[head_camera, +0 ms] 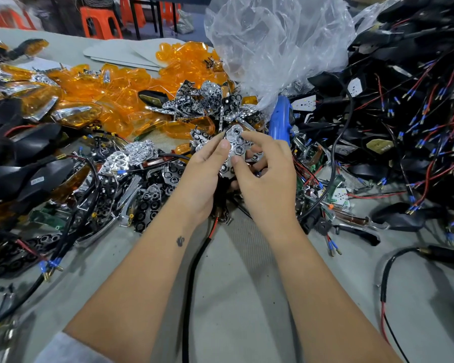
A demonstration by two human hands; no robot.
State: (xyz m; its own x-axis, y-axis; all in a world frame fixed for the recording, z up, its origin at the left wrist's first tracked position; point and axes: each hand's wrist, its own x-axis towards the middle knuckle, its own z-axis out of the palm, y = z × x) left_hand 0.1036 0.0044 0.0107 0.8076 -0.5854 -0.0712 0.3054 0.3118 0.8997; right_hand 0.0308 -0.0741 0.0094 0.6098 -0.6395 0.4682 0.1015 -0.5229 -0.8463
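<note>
Both hands meet at the middle of the table on one chrome reflector plate (234,142) with hexagonal cells. My left hand (203,176) grips its left edge, thumb on top. My right hand (266,176) pinches its right side with thumb and forefinger. A dark part with a black cable and red wire (212,233) hangs below the hands; how it is held is hidden behind the palms.
Orange lens covers (121,95) are heaped at the back left, more chrome reflectors (142,179) lie left of the hands. Black housings with red and black wires (404,113) pile up at the right. A blue electric screwdriver (279,119) and a clear plastic bag (273,43) stand behind.
</note>
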